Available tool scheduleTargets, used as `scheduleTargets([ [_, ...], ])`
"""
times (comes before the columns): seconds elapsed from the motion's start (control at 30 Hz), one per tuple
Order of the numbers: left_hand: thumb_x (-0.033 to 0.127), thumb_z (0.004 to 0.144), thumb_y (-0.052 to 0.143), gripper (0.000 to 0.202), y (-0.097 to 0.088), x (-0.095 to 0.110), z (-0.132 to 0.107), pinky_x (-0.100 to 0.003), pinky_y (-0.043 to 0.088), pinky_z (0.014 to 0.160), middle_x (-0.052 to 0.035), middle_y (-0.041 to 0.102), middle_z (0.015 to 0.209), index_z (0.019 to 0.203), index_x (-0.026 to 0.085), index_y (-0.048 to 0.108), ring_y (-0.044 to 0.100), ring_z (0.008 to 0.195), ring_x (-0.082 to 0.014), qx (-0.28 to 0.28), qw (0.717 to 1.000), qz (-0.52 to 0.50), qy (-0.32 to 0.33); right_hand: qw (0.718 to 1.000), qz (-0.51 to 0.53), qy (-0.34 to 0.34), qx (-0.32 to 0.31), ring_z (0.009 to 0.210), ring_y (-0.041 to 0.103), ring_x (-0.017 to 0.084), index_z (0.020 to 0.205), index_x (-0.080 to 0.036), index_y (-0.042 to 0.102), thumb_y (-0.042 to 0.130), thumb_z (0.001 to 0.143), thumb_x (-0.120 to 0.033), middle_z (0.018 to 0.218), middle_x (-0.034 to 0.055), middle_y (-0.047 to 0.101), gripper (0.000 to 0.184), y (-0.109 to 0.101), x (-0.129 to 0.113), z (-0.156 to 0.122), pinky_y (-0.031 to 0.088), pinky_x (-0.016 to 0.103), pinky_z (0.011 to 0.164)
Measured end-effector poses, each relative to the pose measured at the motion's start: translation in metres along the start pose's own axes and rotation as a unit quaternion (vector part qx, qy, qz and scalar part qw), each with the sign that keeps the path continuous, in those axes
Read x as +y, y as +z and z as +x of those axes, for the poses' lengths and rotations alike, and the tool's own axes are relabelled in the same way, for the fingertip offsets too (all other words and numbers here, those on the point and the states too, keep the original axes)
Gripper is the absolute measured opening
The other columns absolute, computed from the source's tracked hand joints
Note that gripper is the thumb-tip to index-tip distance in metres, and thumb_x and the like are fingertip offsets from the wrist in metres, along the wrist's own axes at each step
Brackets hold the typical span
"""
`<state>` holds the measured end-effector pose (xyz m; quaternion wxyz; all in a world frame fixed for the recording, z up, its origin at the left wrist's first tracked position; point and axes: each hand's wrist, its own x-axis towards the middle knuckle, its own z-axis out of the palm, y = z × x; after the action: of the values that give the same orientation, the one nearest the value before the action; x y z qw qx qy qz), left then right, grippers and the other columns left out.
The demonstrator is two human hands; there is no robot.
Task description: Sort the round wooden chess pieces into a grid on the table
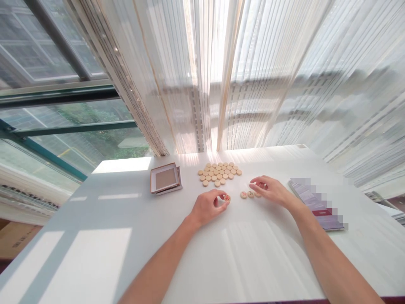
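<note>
Between the thumb and forefinger of my left hand is a round wooden Chinese chess piece, its red character facing up. Over to the right, my right hand hovers with fingers loosely spread and nothing visible in them. Just beneath its fingers lies a short row of pieces: one with a red mark, one with a dark mark, and a third partly covered by the hand. Beyond both hands, several blank-looking Chinese chess pieces form a loose cluster, flat on the white table.
An open shallow box sits left of the cluster. At the right lies a purple booklet or box, partly blurred out. Sheer curtains hang along the table's far edge, with a window at left.
</note>
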<state>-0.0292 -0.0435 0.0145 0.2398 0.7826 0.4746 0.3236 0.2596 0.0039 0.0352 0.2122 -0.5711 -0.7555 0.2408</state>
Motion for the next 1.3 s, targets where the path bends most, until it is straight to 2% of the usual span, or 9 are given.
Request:
scheduleTargets([
  [0.1,0.031,0.085,0.066,0.019,0.004,0.004,0.005,-0.025,0.047,0.065,0.0023,0.073,0.094,0.103,0.026,0.068,0.058,0.063,-0.0111,-0.001,0.999,0.038,0.000,0.999,0.008,0.026,0.040,0.074,0.063,0.021,0.098,-0.024,0.073,0.049,0.091,-0.061,0.085,0.0056,0.070,0.045,0.003,0.008,0.005,0.049,0.033,0.070],
  [0.27,0.033,0.085,0.067,0.016,0.015,0.011,0.017,-0.026,0.047,0.071,0.0014,0.073,0.094,0.100,0.026,0.069,0.063,0.073,-0.0144,0.000,0.996,0.078,0.032,0.998,0.014,0.021,0.060,0.067,0.059,0.019,0.094,-0.022,0.072,0.050,0.090,-0.061,0.077,0.0037,0.068,0.045,0.009,0.015,0.009,0.045,0.031,0.064],
  [0.47,0.033,0.087,0.065,0.015,0.027,0.014,0.032,-0.026,0.047,0.069,0.0009,0.071,0.094,0.099,0.026,0.070,0.064,0.076,-0.0151,0.015,0.995,0.095,0.030,0.996,0.017,0.011,0.088,0.068,0.058,0.019,0.088,-0.021,0.072,0.046,0.092,-0.059,0.075,0.0028,0.069,0.046,0.014,0.017,0.009,0.043,0.029,0.065],
  [0.67,0.034,0.087,0.065,0.017,0.030,0.011,0.030,-0.026,0.048,0.068,0.0004,0.069,0.092,0.102,0.027,0.070,0.064,0.076,-0.0151,0.025,0.996,0.085,0.021,0.994,0.026,0.017,0.101,0.061,0.055,0.017,0.081,-0.020,0.071,0.041,0.094,-0.060,0.065,0.0005,0.066,0.051,0.017,0.021,0.010,0.039,0.028,0.058],
  [0.9,0.035,0.086,0.066,0.017,0.030,0.009,0.030,-0.026,0.048,0.068,0.0001,0.068,0.090,0.101,0.026,0.070,0.064,0.076,-0.0147,0.021,0.996,0.076,0.030,0.992,0.025,0.027,0.118,0.060,0.055,0.017,0.080,-0.021,0.070,0.040,0.093,-0.060,0.064,0.0013,0.066,0.051,0.020,0.021,0.014,0.038,0.028,0.058],
  [1.07,0.035,0.087,0.066,0.018,0.030,0.009,0.030,-0.026,0.048,0.069,-0.0002,0.068,0.090,0.102,0.027,0.070,0.064,0.078,-0.0152,0.016,0.997,0.076,0.026,0.993,0.020,0.035,0.113,0.060,0.054,0.017,0.076,-0.022,0.067,0.041,0.093,-0.060,0.063,0.0005,0.064,0.049,0.020,0.019,0.015,0.038,0.028,0.059],
  [1.3,0.036,0.086,0.066,0.019,0.027,0.009,0.030,-0.026,0.048,0.068,-0.0003,0.068,0.091,0.103,0.026,0.070,0.064,0.077,-0.0147,0.012,0.998,0.064,0.025,0.998,0.022,0.024,0.058,0.061,0.055,0.016,0.072,-0.021,0.064,0.042,0.092,-0.062,0.064,-0.0001,0.065,0.050,0.009,0.016,0.010,0.040,0.027,0.058],
])
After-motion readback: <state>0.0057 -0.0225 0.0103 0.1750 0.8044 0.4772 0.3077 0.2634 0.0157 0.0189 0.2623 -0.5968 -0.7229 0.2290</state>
